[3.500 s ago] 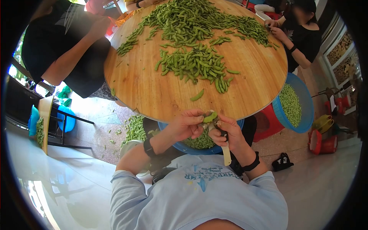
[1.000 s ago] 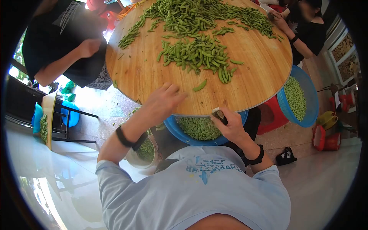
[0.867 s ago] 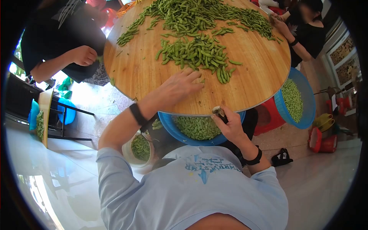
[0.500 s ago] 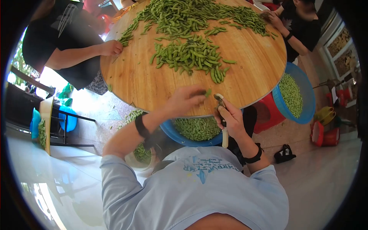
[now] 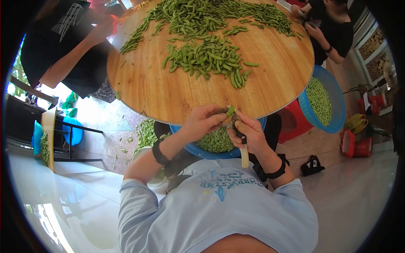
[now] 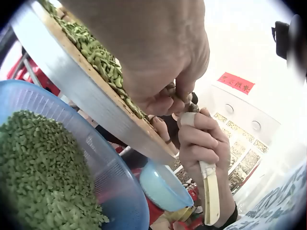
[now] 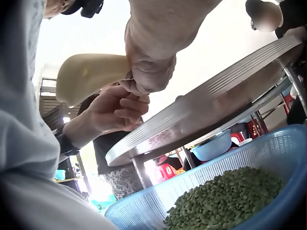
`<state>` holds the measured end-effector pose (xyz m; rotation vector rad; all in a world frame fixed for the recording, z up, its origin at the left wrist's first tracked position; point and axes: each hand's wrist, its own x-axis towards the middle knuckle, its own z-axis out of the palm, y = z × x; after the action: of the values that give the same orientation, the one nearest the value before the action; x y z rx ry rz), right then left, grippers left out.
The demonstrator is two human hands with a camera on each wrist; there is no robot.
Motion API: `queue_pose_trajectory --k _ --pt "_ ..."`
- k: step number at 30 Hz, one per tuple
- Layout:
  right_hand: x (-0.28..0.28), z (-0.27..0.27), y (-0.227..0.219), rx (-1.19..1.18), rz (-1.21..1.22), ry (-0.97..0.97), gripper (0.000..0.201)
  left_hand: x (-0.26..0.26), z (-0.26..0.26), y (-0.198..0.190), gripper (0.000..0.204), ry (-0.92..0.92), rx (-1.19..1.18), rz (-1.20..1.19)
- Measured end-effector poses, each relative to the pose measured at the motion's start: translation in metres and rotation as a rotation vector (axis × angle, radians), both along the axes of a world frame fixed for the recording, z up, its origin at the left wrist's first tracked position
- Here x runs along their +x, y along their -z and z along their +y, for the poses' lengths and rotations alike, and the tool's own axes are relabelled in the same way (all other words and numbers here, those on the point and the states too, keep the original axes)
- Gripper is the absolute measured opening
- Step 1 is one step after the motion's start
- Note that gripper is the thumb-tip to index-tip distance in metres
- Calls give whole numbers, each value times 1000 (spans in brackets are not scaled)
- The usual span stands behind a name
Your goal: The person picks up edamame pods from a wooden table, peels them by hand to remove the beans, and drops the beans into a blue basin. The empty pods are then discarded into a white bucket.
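Observation:
Above the table's near edge my left hand pinches a green pod between thumb and fingers. Close against it, my right hand grips a tool with a pale handle pointing down toward my shirt. In the left wrist view the handle sticks out below the curled fingers of the right hand; the tool's working end is mostly hidden. A blue basket of shelled green beans sits under the hands. A small pile of pods lies on the round wooden table.
A larger pod heap covers the far side of the table. Another blue basket of beans stands at the right, beside a red stool. People sit at both sides. More pods lie on the floor at the left.
My left hand has come back from over the table to the right hand, holding a pod. The right hand keeps its grip on the tool. The person at the left has drawn a hand back from the table.

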<state>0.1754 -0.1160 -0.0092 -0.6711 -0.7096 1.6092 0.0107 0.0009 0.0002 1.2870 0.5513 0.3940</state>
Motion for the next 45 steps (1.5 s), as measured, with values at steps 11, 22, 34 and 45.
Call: queue_pose_trajectory --k 11,22,34,45 --pt "-5 -2 -2 -37 -76 105 38 0 -7 7 17 -70 135 -16" --pt "5 1 2 -93 402 -103 33 0 -10 5 13 56 -616 -324" --pt "1 -1 14 -46 595 -276 34 -4 -2 7 12 189 -541 -321" --pt "0 6 1 -244 525 -58 25 -4 -3 -16 16 -30 1040 19"
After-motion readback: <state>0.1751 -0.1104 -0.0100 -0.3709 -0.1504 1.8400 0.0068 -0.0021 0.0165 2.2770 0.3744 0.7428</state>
